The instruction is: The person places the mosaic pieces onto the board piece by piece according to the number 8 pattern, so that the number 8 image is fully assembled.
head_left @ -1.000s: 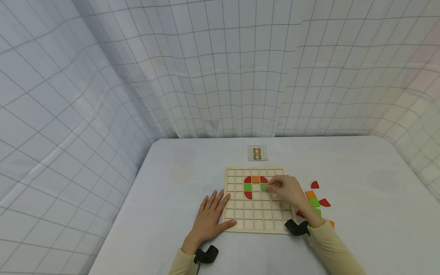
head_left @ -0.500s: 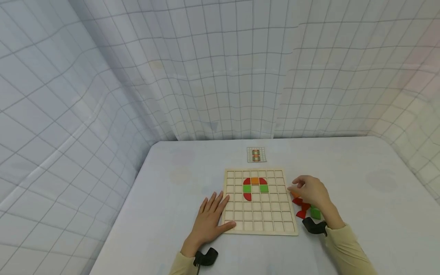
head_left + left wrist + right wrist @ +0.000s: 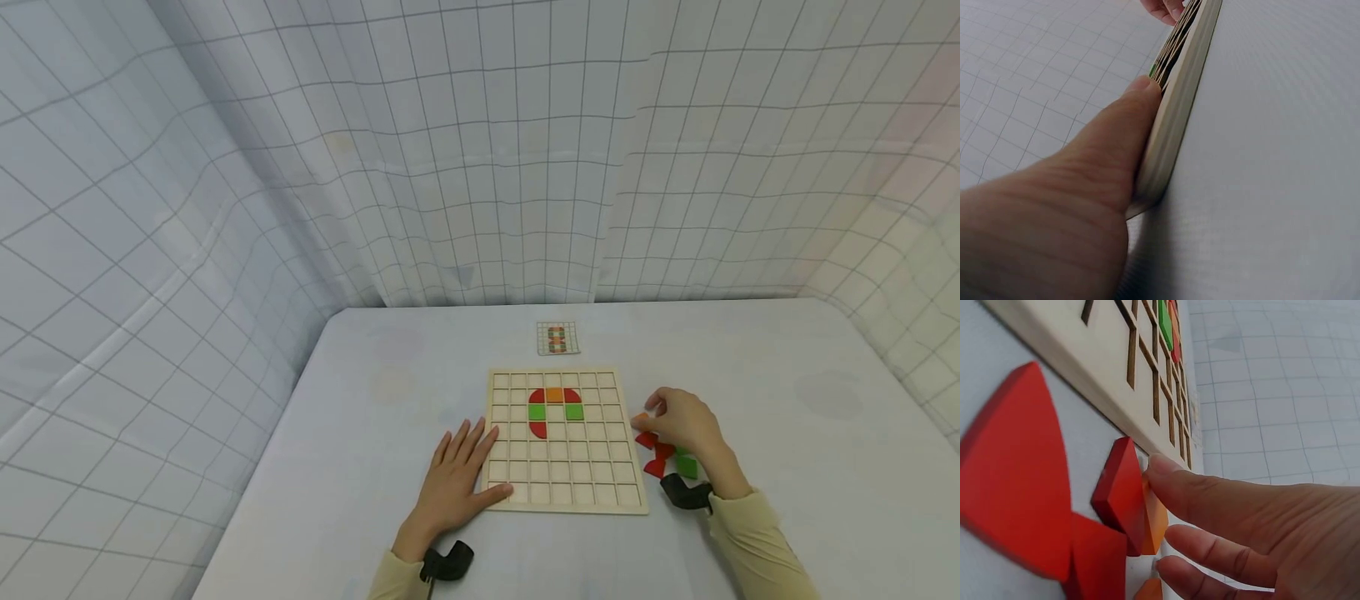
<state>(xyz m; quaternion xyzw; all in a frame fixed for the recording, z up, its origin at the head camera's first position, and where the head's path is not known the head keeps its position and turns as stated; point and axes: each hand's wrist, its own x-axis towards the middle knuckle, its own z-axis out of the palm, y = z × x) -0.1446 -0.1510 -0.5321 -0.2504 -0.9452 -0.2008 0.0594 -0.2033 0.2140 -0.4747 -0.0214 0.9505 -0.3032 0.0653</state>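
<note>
My left hand (image 3: 456, 483) lies flat with spread fingers on the left edge of a wooden grid board (image 3: 558, 472); its thumb (image 3: 1138, 94) presses the front left corner. On the board, red quarter-round tiles (image 3: 537, 429), green tiles (image 3: 573, 412) and one orange tile (image 3: 554, 395) form an arch. Just right of the board, my right hand (image 3: 686, 421) has its thumb and curled fingers at opposite edges of a loose orange tile (image 3: 1157, 519), pinching it low at the table. A red tile (image 3: 1121, 490) leans or lies right beside it, partly covering it.
Loose red tiles (image 3: 655, 468) and green tiles (image 3: 686, 467) lie under and near the right hand, some hidden by it. A small pattern card (image 3: 557, 338) lies behind the board. Gridded white curtains (image 3: 480, 208) hang behind the table.
My right hand has left the green tile on the board, moved right to the loose tiles, and lowered its fingers to an orange one. The left hand has stayed put.
</note>
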